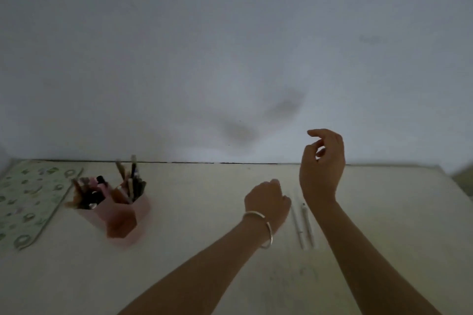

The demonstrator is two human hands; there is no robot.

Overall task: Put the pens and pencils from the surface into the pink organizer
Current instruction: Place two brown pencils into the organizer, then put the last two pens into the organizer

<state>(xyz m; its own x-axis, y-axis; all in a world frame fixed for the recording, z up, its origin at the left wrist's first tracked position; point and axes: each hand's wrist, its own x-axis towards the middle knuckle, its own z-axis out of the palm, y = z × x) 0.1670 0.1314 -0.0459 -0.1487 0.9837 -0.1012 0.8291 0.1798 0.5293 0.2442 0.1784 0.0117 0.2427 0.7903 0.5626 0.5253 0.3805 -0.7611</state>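
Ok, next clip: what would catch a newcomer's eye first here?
The two hands mid-frame: the right hand lifted, fingers loosely curled and empty, the left hand lower, beside two pale pens lying on the table. At left stands the pink organizer, already stuffed with pens.

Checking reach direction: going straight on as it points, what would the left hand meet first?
Likely the far end of the nearer white pen, just beyond the fingers of the left hand; depth is unclear.

The pink organizer looks like matt plastic. My bangle is shiny metal, and the pale worktop is smooth and dull.
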